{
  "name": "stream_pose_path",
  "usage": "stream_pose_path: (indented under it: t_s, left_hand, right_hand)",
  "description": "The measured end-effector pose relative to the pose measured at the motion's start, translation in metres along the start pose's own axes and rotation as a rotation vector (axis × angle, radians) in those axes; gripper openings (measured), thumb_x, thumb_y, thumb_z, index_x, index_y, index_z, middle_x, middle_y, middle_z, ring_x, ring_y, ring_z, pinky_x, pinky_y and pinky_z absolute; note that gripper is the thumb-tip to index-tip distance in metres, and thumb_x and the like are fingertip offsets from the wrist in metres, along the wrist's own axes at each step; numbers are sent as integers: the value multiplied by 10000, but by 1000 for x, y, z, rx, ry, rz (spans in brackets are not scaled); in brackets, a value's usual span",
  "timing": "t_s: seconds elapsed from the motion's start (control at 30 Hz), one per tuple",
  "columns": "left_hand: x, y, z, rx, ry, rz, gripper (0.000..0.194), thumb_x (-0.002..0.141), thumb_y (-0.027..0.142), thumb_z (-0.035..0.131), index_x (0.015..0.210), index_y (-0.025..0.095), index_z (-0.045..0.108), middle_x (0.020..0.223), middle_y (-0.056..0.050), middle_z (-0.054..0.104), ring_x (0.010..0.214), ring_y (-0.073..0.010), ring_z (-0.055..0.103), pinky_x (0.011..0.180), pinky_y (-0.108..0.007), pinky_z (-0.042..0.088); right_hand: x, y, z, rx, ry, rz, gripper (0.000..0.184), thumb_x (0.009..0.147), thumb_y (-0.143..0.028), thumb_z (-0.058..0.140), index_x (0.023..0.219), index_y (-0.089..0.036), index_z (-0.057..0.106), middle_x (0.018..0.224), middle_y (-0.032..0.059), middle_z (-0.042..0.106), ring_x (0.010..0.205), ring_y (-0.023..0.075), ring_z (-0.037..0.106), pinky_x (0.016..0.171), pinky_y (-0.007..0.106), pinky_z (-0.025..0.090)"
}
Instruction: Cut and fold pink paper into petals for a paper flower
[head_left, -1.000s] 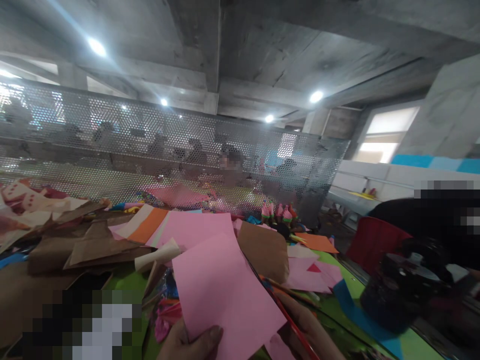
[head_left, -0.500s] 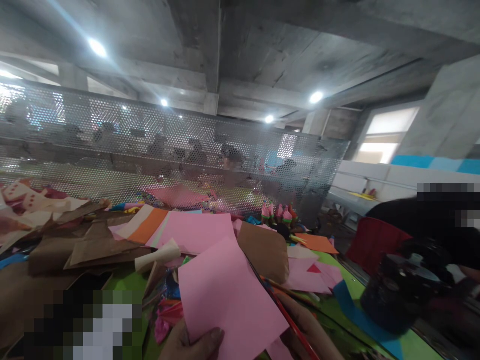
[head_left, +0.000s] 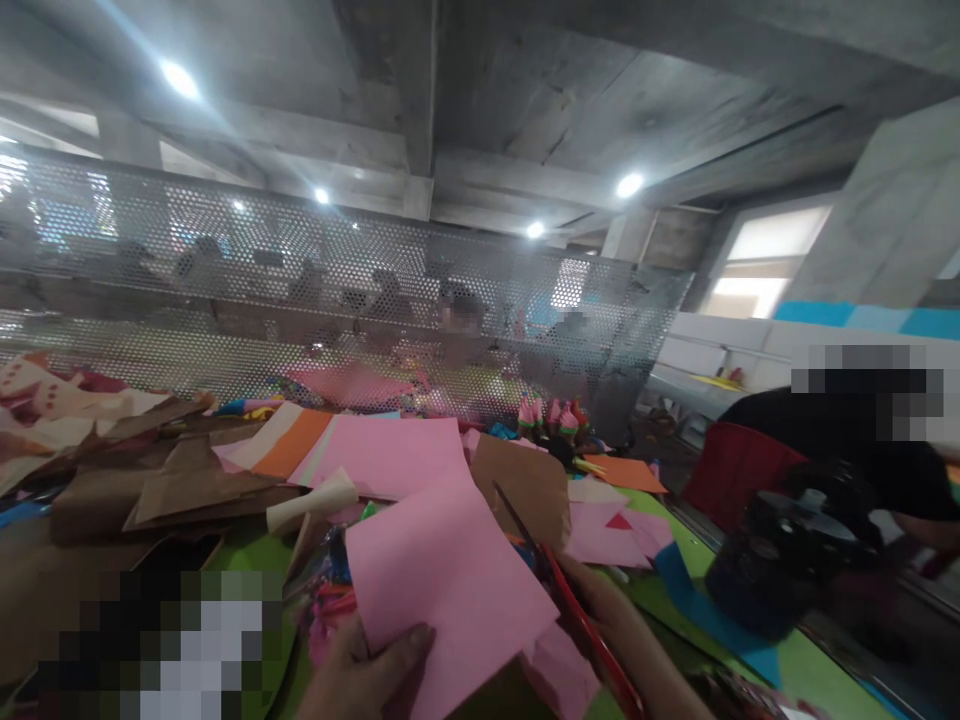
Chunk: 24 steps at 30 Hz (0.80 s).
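A pink sheet of paper point(head_left: 442, 580) is tilted up in front of me. My left hand point(head_left: 360, 665) grips its lower left corner, thumb on top. In my right hand point(head_left: 615, 625) is a pair of scissors point(head_left: 592, 640) with long red handles. Their dark blades point up and left, beside the sheet's right edge; whether they touch it I cannot tell. Below the right corner hangs another piece of pink paper point(head_left: 559, 670). Behind the held sheet lie a larger pink sheet point(head_left: 397, 455) and a rounded brown piece point(head_left: 532, 475).
Brown paper point(head_left: 180, 490) is heaped at the left, and a rolled cream sheet point(head_left: 319, 500) lies nearer. A perforated metal screen point(head_left: 360, 310) stands behind the green table point(head_left: 832, 670). At the right are a dark jug point(head_left: 780, 565), a red chair point(head_left: 739, 470) and a person in black point(head_left: 832, 425).
The scissors have swung clear enough that their blades now show past the sheet's right edge. The held sheet has shifted slightly left, and the whole view has moved a little.
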<state>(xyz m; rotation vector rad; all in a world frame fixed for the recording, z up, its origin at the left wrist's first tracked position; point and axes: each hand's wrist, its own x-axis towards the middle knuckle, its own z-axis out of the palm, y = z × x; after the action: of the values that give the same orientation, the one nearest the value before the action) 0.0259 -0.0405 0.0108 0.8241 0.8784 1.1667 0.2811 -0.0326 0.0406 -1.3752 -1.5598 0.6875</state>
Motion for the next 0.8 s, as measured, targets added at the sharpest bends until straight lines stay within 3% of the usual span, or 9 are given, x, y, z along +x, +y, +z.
stream_pose_path:
  t_s: [0.13, 0.3, 0.43, 0.5, 0.6, 0.67, 0.73, 0.8]
  left_hand:
    - [-5, 14, -1, 7, 163, 84, 445, 462, 409, 878, 746, 95, 742, 718, -117, 740, 692, -246, 670, 651, -303, 544]
    - [-18, 25, 5, 22, 292, 126, 437, 482, 376, 872, 794, 102, 734, 708, -77, 731, 698, -228, 670, 630, -286, 555]
    - [-34, 17, 11, 36, 321, 148, 450, 492, 399, 863, 805, 108, 726, 754, -73, 736, 750, -238, 679, 665, -286, 560]
    - [-44, 8, 13, 55, 331, 118, 449, 497, 420, 856, 793, 111, 722, 759, -77, 740, 763, -249, 684, 658, -283, 556]
    - [-59, -9, 15, 118, 315, 72, 449, 520, 457, 836, 782, 112, 721, 755, -91, 747, 757, -262, 686, 626, -284, 547]
    - [-68, -18, 19, 130, 307, 53, 447, 540, 462, 824, 801, 114, 718, 783, -104, 753, 795, -283, 689, 653, -302, 551]
    - [-77, -24, 27, 118, 364, -27, 414, 564, 412, 830, 843, 129, 716, 817, -102, 756, 860, -293, 691, 711, -314, 552]
    - [-86, -27, 36, 10, 367, -100, 360, 642, 397, 798, 891, 155, 703, 890, -95, 754, 916, -278, 688, 770, -318, 550]
  right_hand:
    - [-7, -15, -14, -435, -115, -54, 369, 773, -286, 600, 1133, -253, 676, 1028, 79, 748, 913, 321, 675, 765, 347, 498]
    - [-15, -18, -23, -742, -226, -92, 499, 662, -89, 509, 1102, -270, 657, 971, 32, 736, 796, 228, 645, 643, 252, 434]
    - [-15, -8, -28, -823, -275, -192, 642, 605, -14, 462, 1167, -267, 639, 1106, 51, 699, 934, 236, 627, 770, 283, 446]
    - [-16, -5, -30, -853, -270, -228, 630, 650, -21, 475, 1210, -271, 617, 1162, 61, 676, 1014, 257, 610, 851, 328, 446]
    - [-26, -14, -29, -905, -137, -221, 556, 768, -109, 502, 1295, -279, 544, 1228, 84, 634, 1063, 296, 593, 866, 415, 470]
    - [-41, -27, -21, -904, -51, -259, 622, 786, -133, 517, 1381, -296, 437, 1319, 81, 569, 1134, 302, 557, 882, 448, 477]
    - [-60, -39, -8, -878, -120, -411, 752, 734, -60, 522, 1424, -316, 364, 1426, 45, 474, 1262, 277, 462, 987, 448, 424]
    - [-78, -44, 6, -866, -217, -587, 738, 737, -35, 515, 1393, -356, 410, 1462, -5, 439, 1311, 255, 413, 1022, 432, 397]
